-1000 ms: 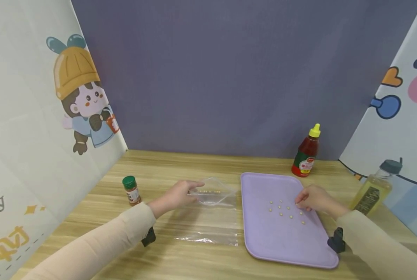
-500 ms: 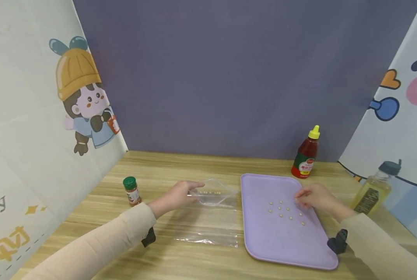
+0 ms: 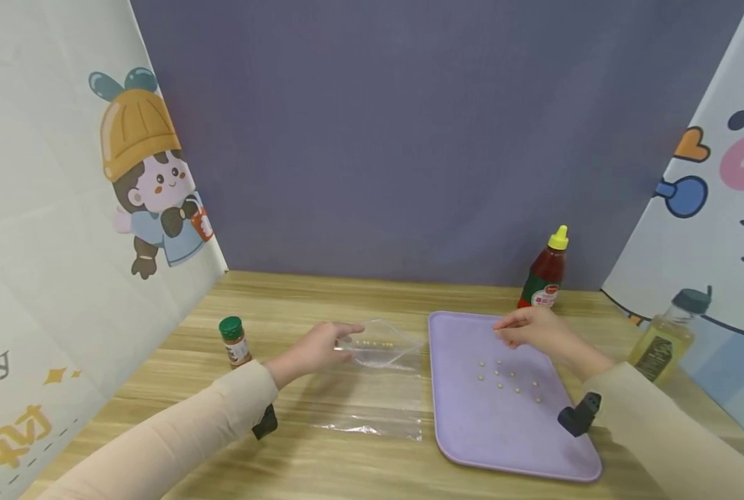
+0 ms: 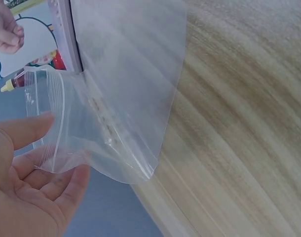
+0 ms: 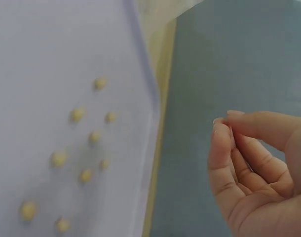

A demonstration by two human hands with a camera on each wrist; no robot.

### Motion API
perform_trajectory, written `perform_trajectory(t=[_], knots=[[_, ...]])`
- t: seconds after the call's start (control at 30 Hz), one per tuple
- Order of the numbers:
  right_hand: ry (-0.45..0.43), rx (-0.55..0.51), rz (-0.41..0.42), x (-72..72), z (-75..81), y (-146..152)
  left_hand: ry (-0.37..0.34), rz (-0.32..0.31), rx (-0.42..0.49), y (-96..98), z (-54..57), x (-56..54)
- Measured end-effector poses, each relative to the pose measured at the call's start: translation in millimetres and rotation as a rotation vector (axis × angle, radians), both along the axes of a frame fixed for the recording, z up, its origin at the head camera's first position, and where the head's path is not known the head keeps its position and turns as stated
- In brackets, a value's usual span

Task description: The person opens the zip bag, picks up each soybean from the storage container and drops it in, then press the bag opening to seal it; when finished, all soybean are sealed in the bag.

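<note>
My left hand (image 3: 322, 347) holds the mouth of a clear zip-lock bag (image 4: 71, 113), thumb at one edge and curled fingers at the other, so the mouth gapes. Several soybeans (image 3: 374, 344) show through the plastic. The rest of the bag lies flat on the table towards me. Over the far part of a lilac tray (image 3: 491, 437), my right hand (image 3: 531, 330) is raised with thumb and index fingertips pressed together in a pinch. A soybean between them is mostly hidden by the fingertips. More soybeans (image 5: 94, 137) lie scattered on the tray beneath.
A green-capped spice jar (image 3: 234, 340) stands left of my left hand. Behind the tray's right corner is a red sauce bottle (image 3: 543, 274) with a yellow cap. An oil bottle (image 3: 662, 340) stands right of the tray, beside my right forearm. A dark backdrop (image 3: 409, 139) closes off the back.
My right hand has lifted from the soybeans at the tray's right side and moved up, away and left, fingertips still pinched. My left hand and the bag have stayed put.
</note>
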State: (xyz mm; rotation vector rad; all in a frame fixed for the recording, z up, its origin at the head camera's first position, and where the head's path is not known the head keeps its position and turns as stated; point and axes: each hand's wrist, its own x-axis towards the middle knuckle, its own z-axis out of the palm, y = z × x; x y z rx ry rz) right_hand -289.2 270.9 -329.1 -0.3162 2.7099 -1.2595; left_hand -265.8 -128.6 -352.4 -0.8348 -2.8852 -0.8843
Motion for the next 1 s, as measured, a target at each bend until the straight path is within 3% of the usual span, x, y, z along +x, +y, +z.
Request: perform_trajectory(t=[0.2, 0.53, 0.8, 1.0], knots=[[0.02, -0.1, 0.089, 1.5, 12.5, -32, -0.009, 0.0, -0.009, -0.5, -1.5, -2.3], [-0.006, -0.202, 0.187, -5.5, 11.8, -95, -0.057, 0.024, 0.021, -0.3, -1.2, -3.0], [-0.012, -0.178, 0.209, -10.1, 7.5, -139, -0.057, 0.014, 0.033, -0.9, 0.8, -3.5], [0.039, -0.132, 0.189, -9.6, 5.2, -158, -0.064, -0.004, 0.045, -2.2, 3.1, -3.2]])
